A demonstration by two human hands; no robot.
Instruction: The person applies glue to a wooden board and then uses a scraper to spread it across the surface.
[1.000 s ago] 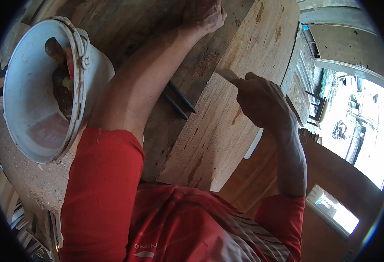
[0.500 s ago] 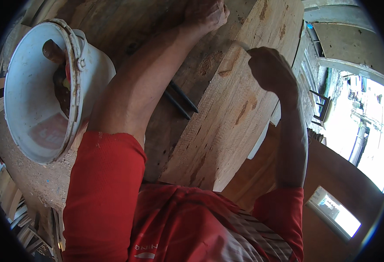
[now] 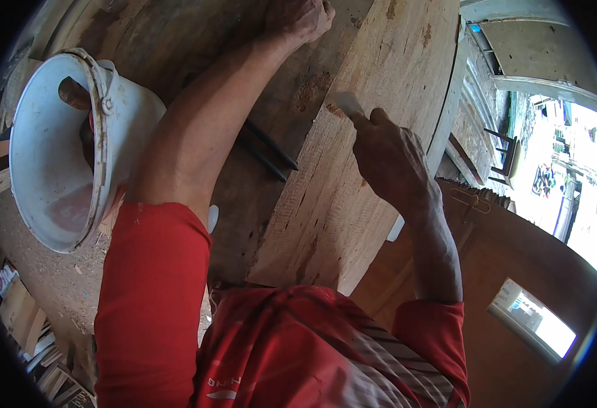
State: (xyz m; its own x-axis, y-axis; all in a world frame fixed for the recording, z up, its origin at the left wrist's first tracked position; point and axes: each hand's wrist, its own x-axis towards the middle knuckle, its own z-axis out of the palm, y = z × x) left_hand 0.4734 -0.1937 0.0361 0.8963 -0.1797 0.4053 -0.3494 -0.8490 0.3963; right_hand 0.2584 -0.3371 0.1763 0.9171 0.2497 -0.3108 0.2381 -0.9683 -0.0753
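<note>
Scraper (image 3: pixel 346 103) sits in my right hand (image 3: pixel 395 162), fingers closed around it, its blade over the left edge of the pale board (image 3: pixel 339 187). Left of that board, two dark, pointed rods (image 3: pixel 281 154) show against darker wood (image 3: pixel 240 238). Farther off, my left hand (image 3: pixel 301 19) looks curled; I cannot tell whether it grips anything. At left, a white bucket (image 3: pixel 40 153) holds a brown object (image 3: pixel 73 94).

The red shirt (image 3: pixel 271 326) bears greyish stripes (image 3: pixel 404 357).
</note>
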